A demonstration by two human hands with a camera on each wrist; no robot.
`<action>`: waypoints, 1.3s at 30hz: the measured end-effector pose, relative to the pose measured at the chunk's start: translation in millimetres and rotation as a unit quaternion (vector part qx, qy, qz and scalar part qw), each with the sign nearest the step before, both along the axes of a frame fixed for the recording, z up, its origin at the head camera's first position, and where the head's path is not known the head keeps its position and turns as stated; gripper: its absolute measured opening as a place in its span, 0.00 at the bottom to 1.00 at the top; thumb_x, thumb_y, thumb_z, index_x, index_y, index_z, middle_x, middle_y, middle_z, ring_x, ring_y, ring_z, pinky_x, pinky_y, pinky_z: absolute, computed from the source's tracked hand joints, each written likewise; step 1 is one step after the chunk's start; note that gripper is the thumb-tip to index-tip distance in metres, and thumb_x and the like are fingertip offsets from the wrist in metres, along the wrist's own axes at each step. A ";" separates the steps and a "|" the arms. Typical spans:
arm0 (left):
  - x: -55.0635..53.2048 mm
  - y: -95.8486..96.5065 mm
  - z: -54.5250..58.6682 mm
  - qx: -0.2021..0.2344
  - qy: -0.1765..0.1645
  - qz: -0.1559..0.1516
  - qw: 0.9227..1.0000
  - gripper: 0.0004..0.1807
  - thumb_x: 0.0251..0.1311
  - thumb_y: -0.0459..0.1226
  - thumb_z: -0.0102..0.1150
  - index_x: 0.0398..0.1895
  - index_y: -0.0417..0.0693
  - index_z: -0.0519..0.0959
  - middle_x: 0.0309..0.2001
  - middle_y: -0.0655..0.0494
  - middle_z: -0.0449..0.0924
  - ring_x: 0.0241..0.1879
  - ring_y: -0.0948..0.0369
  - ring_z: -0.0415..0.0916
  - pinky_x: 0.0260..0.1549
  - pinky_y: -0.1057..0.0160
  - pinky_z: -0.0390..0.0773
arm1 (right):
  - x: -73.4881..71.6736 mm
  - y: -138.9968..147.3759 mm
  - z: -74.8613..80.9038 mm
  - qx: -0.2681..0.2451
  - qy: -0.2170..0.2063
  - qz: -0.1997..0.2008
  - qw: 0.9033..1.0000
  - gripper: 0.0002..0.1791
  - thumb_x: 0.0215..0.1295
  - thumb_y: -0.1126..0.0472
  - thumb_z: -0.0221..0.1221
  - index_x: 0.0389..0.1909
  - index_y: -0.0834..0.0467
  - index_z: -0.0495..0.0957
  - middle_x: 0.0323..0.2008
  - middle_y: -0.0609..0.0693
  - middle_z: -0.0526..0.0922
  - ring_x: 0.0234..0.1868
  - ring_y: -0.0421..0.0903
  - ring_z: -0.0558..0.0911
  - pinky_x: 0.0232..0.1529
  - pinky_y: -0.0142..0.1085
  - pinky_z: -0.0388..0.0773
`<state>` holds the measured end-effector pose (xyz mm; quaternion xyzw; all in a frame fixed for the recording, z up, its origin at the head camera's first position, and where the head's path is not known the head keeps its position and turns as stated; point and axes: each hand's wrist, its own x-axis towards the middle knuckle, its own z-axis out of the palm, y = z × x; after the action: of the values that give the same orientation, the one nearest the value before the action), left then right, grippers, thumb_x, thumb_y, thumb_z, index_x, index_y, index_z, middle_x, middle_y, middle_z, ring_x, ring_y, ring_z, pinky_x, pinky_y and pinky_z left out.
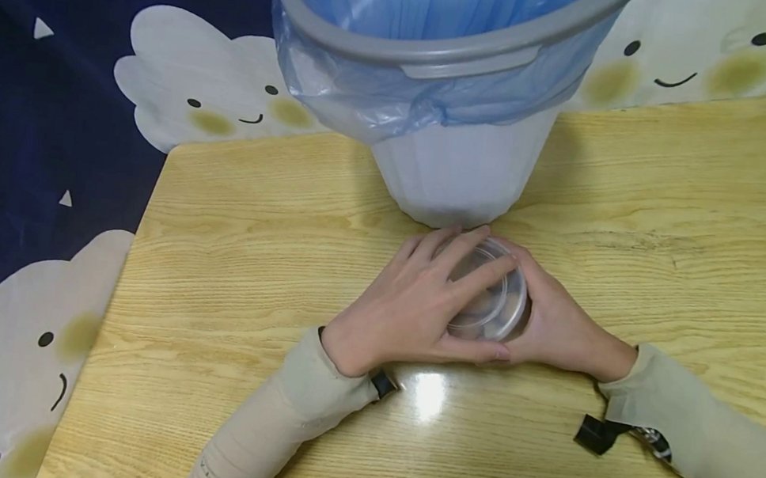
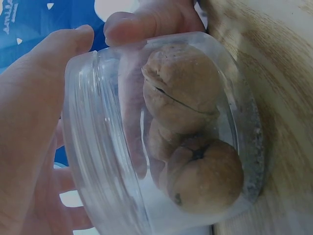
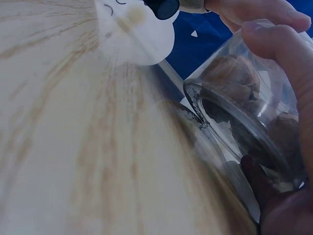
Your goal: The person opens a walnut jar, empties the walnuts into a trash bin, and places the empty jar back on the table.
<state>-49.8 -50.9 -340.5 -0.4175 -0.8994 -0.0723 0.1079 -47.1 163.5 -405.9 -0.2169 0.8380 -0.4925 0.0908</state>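
Observation:
A round clear plastic jar (image 2: 129,122) with a see-through lid (image 1: 482,307) is between both hands, close over the table. Brown walnuts (image 2: 205,176) lie inside it, plain through the wall in the left wrist view. My left hand (image 1: 411,302) grips the lid from above, its fingers spread across the top and the thumb along the near edge. Around the jar's right side my right hand (image 1: 559,324) holds the body, thumb in front. In the right wrist view the jar's bottom rim (image 3: 234,125) shows tilted, with its reflection on the tabletop.
Just behind the jar stands a white bin (image 1: 463,169) with a grey rim and a blue plastic liner (image 1: 447,8). The wood-grain table (image 1: 669,306) ends at the left and back against dark blue cloth printed with smiling clouds (image 1: 201,81).

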 end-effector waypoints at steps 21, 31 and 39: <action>1.0 0.1 1.7 0.001 0.002 0.005 1.000 0.50 0.46 0.79 0.46 0.71 0.66 0.63 0.72 0.48 0.62 0.67 0.47 0.66 0.59 0.48 0.72 | -0.4 -0.2 0.2 -0.004 0.009 0.003 1.000 0.76 0.22 0.49 0.84 0.75 0.35 0.45 0.73 0.46 0.60 0.68 0.46 0.67 0.63 0.24 0.63; 1.1 0.2 2.2 0.001 0.004 0.006 1.000 0.51 0.46 0.79 0.47 0.71 0.65 0.63 0.72 0.48 0.62 0.68 0.47 0.66 0.58 0.48 0.73 | -0.4 -0.2 -0.2 -0.010 0.009 0.004 1.000 0.76 0.22 0.50 0.84 0.75 0.35 0.46 0.73 0.46 0.61 0.68 0.45 0.67 0.62 0.22 0.63; 1.2 0.3 2.0 0.003 0.009 0.006 1.000 0.50 0.46 0.78 0.47 0.71 0.65 0.63 0.72 0.48 0.62 0.67 0.47 0.66 0.59 0.48 0.72 | -0.4 -0.3 -0.8 -0.011 0.005 0.003 1.000 0.76 0.22 0.50 0.84 0.75 0.34 0.45 0.73 0.45 0.60 0.68 0.44 0.67 0.62 0.22 0.63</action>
<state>-48.6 -50.6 -338.5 -0.4121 -0.9008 -0.0703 0.1176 -47.5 163.2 -406.7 -0.2229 0.8322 -0.5004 0.0858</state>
